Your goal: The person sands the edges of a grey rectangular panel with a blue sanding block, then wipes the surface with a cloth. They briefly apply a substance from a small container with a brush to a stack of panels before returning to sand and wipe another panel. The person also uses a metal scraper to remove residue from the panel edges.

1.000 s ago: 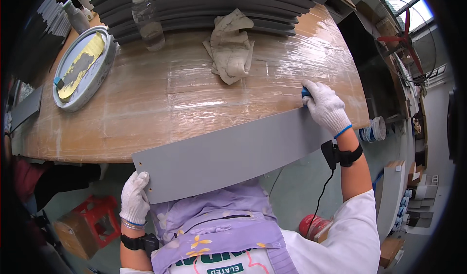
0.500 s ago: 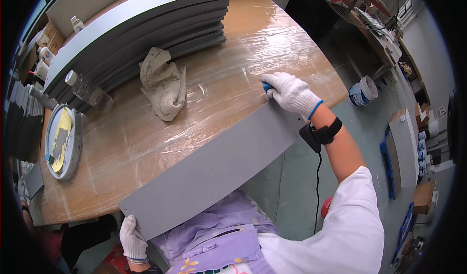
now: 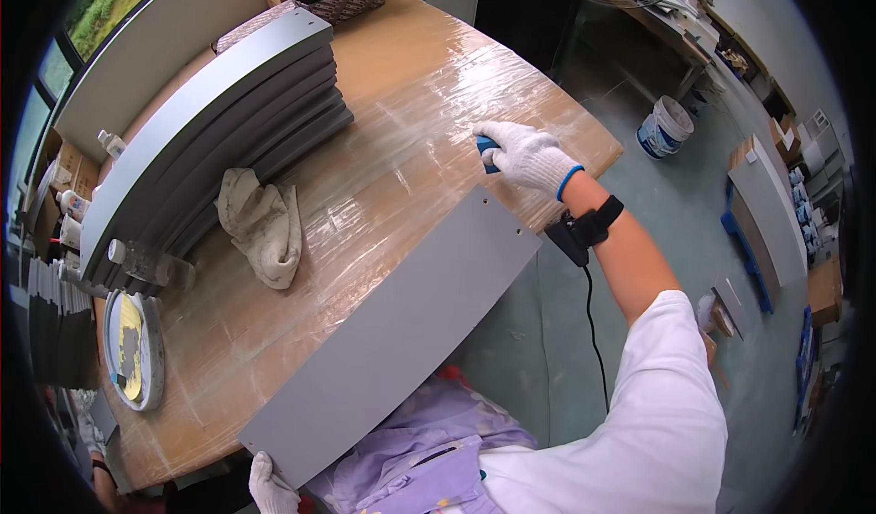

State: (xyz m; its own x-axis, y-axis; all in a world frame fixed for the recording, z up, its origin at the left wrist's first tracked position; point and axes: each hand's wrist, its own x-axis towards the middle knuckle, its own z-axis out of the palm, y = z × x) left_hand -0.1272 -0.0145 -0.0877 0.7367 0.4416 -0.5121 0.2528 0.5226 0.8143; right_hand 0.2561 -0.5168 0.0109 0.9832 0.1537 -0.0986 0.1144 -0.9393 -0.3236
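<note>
A long flat grey panel (image 3: 392,331) with small holes near its ends lies slantwise over the table's near edge, against the purple apron. At its near left corner, my left hand (image 3: 271,485), in a white knit glove, grips the edge; part of that hand is cut off by the frame. Just past the panel's far end, my right hand (image 3: 529,155), gloved likewise with a blue cuff, is closed round a small blue block (image 3: 488,154). A gap shows between this hand and the panel. A crumpled, stained cloth (image 3: 260,226) rests on the table beyond the panel.
Stacked grey panels (image 3: 265,103) stand at the back left of the film-covered table (image 3: 401,140). Before them lies a clear bottle (image 3: 151,266), near a round tub (image 3: 153,377) with a yellow pad. A bucket (image 3: 664,129) is on the floor; another person's arm (image 3: 103,485) shows at lower left.
The blue block in my right hand has come off the panel's far end, which now shows both holes. The panel slants more steeply. The whole view has turned.
</note>
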